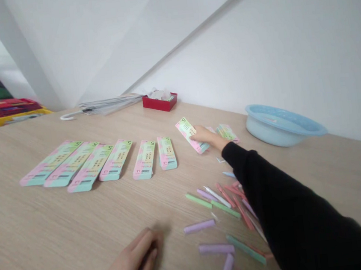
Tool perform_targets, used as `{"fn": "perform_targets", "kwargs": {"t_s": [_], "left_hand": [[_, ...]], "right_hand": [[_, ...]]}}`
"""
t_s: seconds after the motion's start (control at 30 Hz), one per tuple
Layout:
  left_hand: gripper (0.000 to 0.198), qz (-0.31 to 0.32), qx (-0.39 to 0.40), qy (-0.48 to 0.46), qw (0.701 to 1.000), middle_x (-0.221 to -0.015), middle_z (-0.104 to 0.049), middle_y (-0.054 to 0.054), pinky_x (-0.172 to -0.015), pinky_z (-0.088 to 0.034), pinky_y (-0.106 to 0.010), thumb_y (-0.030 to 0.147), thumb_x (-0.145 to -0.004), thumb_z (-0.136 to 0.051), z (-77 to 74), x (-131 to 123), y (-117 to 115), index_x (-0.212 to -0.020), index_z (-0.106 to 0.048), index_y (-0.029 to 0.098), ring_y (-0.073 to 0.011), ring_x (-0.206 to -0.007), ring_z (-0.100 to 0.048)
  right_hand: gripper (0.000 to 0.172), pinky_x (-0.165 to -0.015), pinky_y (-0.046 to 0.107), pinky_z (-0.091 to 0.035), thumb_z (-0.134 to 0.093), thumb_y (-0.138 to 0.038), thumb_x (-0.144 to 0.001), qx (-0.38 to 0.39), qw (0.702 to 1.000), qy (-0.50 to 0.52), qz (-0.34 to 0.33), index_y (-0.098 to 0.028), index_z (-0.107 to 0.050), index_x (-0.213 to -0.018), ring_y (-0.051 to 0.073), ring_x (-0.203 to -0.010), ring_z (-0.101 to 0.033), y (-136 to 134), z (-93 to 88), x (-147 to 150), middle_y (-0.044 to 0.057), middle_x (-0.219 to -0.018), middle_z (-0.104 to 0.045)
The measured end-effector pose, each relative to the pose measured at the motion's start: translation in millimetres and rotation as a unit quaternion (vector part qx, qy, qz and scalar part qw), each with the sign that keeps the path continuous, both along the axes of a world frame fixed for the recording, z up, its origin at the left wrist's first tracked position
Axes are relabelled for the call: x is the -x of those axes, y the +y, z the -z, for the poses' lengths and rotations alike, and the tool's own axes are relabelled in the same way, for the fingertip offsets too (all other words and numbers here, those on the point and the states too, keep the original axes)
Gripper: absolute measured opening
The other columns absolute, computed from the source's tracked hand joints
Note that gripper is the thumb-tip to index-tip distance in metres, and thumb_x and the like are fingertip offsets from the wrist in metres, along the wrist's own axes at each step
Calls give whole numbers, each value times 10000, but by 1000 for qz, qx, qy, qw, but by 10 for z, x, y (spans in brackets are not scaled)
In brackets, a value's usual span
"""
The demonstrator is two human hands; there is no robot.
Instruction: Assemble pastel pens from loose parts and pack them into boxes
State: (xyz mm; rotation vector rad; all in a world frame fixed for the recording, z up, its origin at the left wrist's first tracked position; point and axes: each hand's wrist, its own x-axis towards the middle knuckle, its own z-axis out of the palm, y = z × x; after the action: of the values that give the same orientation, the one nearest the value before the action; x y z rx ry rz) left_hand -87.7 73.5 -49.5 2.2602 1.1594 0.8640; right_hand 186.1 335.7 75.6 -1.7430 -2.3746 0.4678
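Your left hand [137, 260] lies loosely curled, its grip unclear, near scattered pens [199, 226], likely left loose for easy reach. Farther off, boxes [116, 160] lie in a row; right of them, your right hand [207, 135] pinches another box [185, 128] by its side, probably for control.

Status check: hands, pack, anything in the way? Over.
Right hand gripping flat pink-green printed pack. Left hand loosely curled, nothing visible in it. Black fabric sleeve covers some of the scattered slim pastel pens.
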Motion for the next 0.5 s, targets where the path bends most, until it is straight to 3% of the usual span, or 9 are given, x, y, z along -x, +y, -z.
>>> {"fn": "perform_targets", "kwargs": {"t_s": [0.07,0.13,0.2,0.27,0.3,0.37,0.43,0.5], "left_hand": [[300,-30,-74,16,997,-1121,-718,-43,-841,-614,-237,212,-961,-504,-146,-7,-31,-1242,-561,304,-193,-976,-737],[431,-66,-150,39,986,-1277,-649,-90,-963,-583,-331,239,-967,-549,-346,-61,-62,-1388,-470,295,-241,-1150,-674],[565,-63,-221,80,970,-1414,-563,-143,-1068,-507,-470,305,-960,-613,-562,-208,-88,-1480,-395,273,-324,-1316,-558],[748,-32,-259,133,956,-1524,-467,-206,-1102,-432,-586,423,-916,-685,-732,-455,-112,-1544,-326,229,-419,-1416,-436],[811,-4,-269,150,951,-1509,-483,-227,-1086,-428,-607,475,-893,-700,-785,-601,-126,-1553,-316,200,-442,-1396,-449],[790,61,-255,169,950,-1354,-617,-201,-1047,-453,-583,448,-911,-668,-815,-877,-170,-1557,-298,182,-395,-1242,-589],[814,65,-253,154,953,-1218,-681,-207,-900,-530,-520,427,-913,-636,-776,-1043,-235,-1557,-258,104,-361,-1035,-671],[777,43,-248,143,957,-1178,-694,-200,-816,-556,-463,416,-919,-600,-721,-1028,-304,-1547,-272,97,-339,-965,-686]], "right_hand": [[271,-894,372,-562,-687,-221,-928,7,999,-3,-34,-143,-673,-1187,228,-1048,-673,-375,-247,-180,84,-1214,-693],[169,-781,271,-528,-725,-108,-821,37,996,-7,-76,-147,-741,-985,195,-905,-687,-857,-426,-327,37,-1013,-751],[34,-580,247,-454,-757,-149,-766,83,990,-16,-109,-170,-732,-756,156,-656,-642,-1399,-523,-404,-8,-720,-712],[93,-490,259,-372,-719,-237,-810,139,979,-22,-145,-203,-716,-724,136,-532,-572,-1922,-553,-398,-30,-598,-655],[99,-498,266,-363,-713,-263,-817,129,978,-25,-161,-214,-716,-731,138,-537,-563,-2153,-554,-373,-26,-611,-660],[56,-544,290,-379,-718,-270,-802,70,983,-38,-167,-224,-731,-771,165,-595,-583,-2526,-548,-322,4,-675,-695],[81,-653,310,-440,-714,-296,-813,12,988,-4,-153,-244,-761,-854,207,-726,-646,-2782,-555,-346,35,-811,-754],[177,-751,330,-481,-672,-380,-862,-30,993,69,-89,-278,-776,-960,240,-853,-685,-2951,-569,-520,45,-957,-785]]}}
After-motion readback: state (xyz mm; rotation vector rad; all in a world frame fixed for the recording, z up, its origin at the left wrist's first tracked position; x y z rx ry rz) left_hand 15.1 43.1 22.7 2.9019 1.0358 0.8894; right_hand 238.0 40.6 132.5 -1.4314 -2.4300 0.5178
